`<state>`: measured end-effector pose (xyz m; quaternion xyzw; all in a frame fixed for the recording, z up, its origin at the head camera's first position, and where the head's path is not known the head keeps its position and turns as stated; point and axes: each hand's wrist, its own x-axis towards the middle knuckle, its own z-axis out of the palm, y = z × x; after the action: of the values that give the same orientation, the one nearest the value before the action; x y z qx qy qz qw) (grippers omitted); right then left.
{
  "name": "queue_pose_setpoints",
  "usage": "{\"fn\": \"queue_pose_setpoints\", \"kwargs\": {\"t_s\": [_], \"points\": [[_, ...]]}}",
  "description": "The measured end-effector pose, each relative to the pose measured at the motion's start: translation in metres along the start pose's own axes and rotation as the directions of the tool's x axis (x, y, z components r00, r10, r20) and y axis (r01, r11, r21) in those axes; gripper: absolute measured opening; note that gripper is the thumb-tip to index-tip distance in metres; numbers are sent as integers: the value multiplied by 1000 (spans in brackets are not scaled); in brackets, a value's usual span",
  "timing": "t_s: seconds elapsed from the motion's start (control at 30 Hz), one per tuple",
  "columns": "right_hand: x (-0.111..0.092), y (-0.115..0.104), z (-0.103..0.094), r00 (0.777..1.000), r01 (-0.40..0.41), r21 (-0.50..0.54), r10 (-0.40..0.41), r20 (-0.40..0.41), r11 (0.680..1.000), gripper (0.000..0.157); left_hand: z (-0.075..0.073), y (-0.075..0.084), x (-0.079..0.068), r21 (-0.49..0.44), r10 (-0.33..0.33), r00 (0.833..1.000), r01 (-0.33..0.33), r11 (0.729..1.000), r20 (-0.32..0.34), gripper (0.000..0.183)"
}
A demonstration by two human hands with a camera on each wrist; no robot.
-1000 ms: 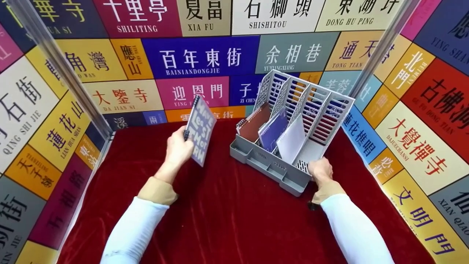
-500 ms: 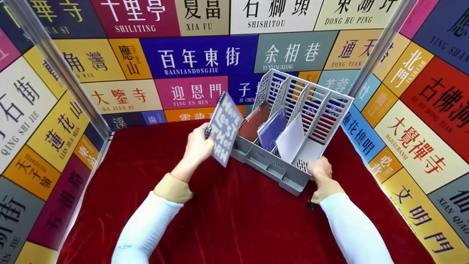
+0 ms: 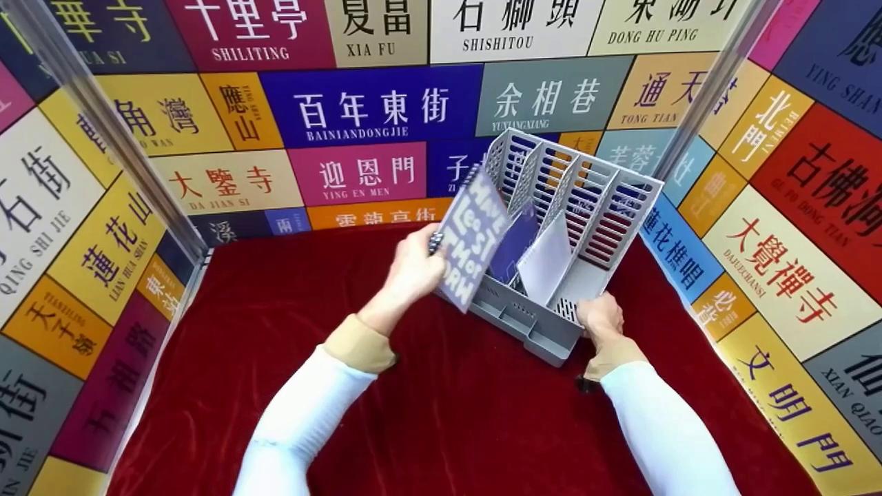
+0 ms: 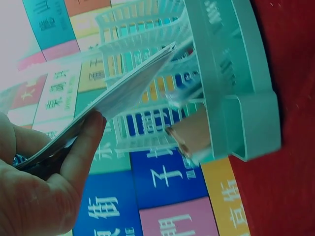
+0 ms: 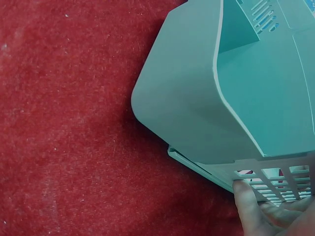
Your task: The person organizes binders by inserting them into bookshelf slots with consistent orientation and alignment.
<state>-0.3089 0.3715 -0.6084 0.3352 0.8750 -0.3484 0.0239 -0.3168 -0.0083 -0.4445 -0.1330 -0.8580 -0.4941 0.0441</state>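
Observation:
My left hand (image 3: 417,265) pinches a spiral notebook (image 3: 475,238) with pale lettering on a grey-blue cover. The notebook is tilted in front of the leftmost slot of a grey file organizer (image 3: 551,337); whether they touch I cannot tell. A purple notebook (image 3: 518,249) and a white notebook (image 3: 546,269) stand in the middle slots. The brown notebook (image 4: 192,133) shows in the left wrist view but is hidden in the head view. My right hand (image 3: 601,317) grips the organizer's right side near the front, its fingers at the slotted panel (image 5: 275,179) in the right wrist view.
A dark red velvet cloth (image 3: 455,420) covers the table beneath the organizer. Panels printed with coloured place-name signs (image 3: 372,103) rise behind and at both sides. Metal posts (image 3: 127,141) stand at the back corners. The organizer's rightmost slot holds no notebook.
My left hand has carried the lettered notebook rightward, from over the cloth to the organizer's left end, and its cover has turned more toward the head camera. My right hand stays on the organizer.

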Motion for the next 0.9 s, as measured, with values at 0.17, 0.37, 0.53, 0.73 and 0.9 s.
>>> {"fn": "queue_pose_setpoints", "kwargs": {"t_s": [0.17, 0.37, 0.53, 0.73, 0.9], "points": [[-1, -1, 0, 1000, -1, 6, 1, 0, 1000, 47, 19, 15, 1, -32, 0, 997, 3, 999, 80, 40], [1, -3, -1, 1000, 1, -3, -1, -9, 1000, 49, 40, 23, 3, 0, 15, 992, -15, 1000, 127, 36], [1, -3, -1, 1000, -7, 0, 7, -9, 1000, 50, 58, 25, 8, 80, 74, 993, -82, 993, 97, 33], [1, -1, -1, 1000, -11, -1, 11, -7, 1000, 50, 78, 32, 16, 176, 109, 989, -125, 976, 97, 27], [1, 1, -1, 1000, -8, -6, 8, 0, 1000, 54, 91, 38, 23, 217, 95, 990, -116, 969, 104, 26]]}}
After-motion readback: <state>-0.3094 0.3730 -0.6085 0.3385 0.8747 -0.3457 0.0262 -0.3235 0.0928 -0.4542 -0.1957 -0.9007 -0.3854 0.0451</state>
